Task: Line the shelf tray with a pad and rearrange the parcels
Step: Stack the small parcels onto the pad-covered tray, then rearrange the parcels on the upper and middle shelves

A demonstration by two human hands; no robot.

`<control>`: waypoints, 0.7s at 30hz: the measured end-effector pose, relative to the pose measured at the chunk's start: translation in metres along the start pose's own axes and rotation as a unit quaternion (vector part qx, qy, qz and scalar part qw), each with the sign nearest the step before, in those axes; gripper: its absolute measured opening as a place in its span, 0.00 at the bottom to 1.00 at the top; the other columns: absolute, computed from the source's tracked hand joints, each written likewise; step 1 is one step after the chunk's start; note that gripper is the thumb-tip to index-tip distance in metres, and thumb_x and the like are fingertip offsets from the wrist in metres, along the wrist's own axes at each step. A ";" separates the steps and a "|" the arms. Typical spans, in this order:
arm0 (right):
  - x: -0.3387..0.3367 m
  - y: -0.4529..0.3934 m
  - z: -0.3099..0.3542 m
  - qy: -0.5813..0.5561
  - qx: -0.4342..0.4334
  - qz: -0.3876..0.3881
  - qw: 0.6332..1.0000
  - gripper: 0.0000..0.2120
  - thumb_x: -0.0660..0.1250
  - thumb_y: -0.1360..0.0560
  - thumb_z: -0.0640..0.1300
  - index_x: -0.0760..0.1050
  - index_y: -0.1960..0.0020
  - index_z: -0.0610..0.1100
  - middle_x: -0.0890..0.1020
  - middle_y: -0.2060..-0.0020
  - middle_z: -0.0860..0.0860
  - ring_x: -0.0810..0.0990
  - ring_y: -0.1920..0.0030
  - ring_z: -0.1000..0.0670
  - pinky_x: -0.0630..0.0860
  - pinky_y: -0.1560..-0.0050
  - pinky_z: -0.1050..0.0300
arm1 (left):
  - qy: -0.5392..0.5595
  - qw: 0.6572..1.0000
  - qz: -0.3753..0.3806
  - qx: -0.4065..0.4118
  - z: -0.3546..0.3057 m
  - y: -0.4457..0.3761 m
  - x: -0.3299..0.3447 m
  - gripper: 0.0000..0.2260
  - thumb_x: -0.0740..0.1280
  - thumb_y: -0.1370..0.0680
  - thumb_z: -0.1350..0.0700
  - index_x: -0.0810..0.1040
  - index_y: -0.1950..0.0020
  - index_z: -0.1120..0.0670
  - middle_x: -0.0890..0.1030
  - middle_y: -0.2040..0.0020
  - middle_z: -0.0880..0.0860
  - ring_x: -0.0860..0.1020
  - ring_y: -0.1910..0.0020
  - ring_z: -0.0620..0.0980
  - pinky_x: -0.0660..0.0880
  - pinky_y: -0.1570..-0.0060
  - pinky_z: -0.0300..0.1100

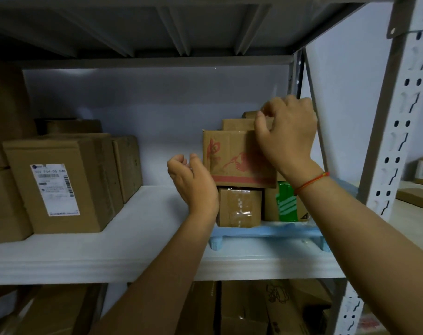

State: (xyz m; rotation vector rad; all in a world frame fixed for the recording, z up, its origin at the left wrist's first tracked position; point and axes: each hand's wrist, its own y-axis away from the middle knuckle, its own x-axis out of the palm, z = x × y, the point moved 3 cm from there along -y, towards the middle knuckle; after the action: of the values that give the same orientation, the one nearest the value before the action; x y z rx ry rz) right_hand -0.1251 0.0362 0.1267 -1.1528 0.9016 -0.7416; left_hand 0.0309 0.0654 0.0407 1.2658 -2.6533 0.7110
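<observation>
A blue tray [266, 234] on short feet stands at the right end of the white shelf [138, 252]. On it are a small taped brown parcel [239, 206] and a parcel with green tape [286, 204]. A red-printed box [229, 158] lies across them, with more brown parcels [237, 124] behind it. My right hand [287, 139] covers that box's upper right corner, thumb and curled fingers closing on the top edge of a back parcel. My left hand [193, 182] is just left of the red-printed box, fingers loosely curled, holding nothing. I cannot make out a pad.
Several large cardboard boxes [60, 182] with labels fill the shelf's left part. A bare stretch of shelf lies between them and the tray. A perforated steel upright [394, 151] stands at the right. More cartons [254, 308] sit on the shelf below.
</observation>
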 end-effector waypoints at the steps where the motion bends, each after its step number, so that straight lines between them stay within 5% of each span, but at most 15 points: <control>1: 0.000 0.001 0.009 0.017 -0.020 -0.006 1.000 0.14 0.60 0.25 0.50 0.79 0.53 0.43 0.79 0.57 0.44 0.74 0.51 0.39 0.70 0.58 0.46 | -0.001 1.000 -0.003 0.000 -0.001 0.001 -0.002 0.13 0.57 0.19 0.54 0.68 0.37 0.58 0.72 0.37 0.56 0.73 0.41 0.53 0.66 0.51 0.39; 7: 0.000 0.011 0.058 0.035 -0.097 0.005 0.995 0.14 0.60 0.25 0.50 0.78 0.49 0.43 0.78 0.54 0.43 0.74 0.49 0.38 0.66 0.56 0.47 | -0.020 0.999 -0.034 0.017 -0.005 0.004 -0.026 0.12 0.58 0.19 0.55 0.68 0.37 0.57 0.73 0.38 0.57 0.74 0.44 0.53 0.68 0.51 0.41; 11: 0.008 0.017 0.091 0.032 -0.136 -0.012 0.990 0.08 0.65 0.29 0.48 0.78 0.58 0.44 0.77 0.62 0.44 0.75 0.57 0.40 0.58 0.61 0.51 | -0.029 0.998 -0.049 0.021 -0.003 -0.010 -0.041 0.11 0.58 0.20 0.55 0.69 0.39 0.58 0.74 0.39 0.60 0.74 0.43 0.59 0.73 0.44 0.52; 16: 0.034 0.022 0.141 -0.033 -0.194 0.006 0.980 0.06 0.68 0.31 0.42 0.77 0.65 0.41 0.76 0.69 0.44 0.75 0.65 0.40 0.60 0.69 0.54 | -0.021 0.997 -0.067 0.028 -0.013 -0.037 -0.068 0.11 0.57 0.20 0.59 0.69 0.40 0.61 0.74 0.41 0.61 0.74 0.45 0.59 0.71 0.47 0.50; 21: 0.082 0.042 0.211 -0.155 -0.192 0.185 0.951 0.10 0.61 0.22 0.45 0.78 0.55 0.41 0.81 0.58 0.42 0.77 0.55 0.37 0.71 0.60 0.51 | -0.031 0.995 -0.097 0.021 -0.014 -0.080 -0.121 0.11 0.58 0.21 0.58 0.70 0.41 0.60 0.76 0.44 0.59 0.74 0.48 0.57 0.72 0.47 0.51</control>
State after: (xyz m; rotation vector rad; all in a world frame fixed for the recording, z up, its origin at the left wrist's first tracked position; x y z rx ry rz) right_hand 0.1011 0.0674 0.1005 -1.3437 0.9799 -0.0708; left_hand 0.1686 0.1138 0.0456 1.5543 -2.5276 0.7114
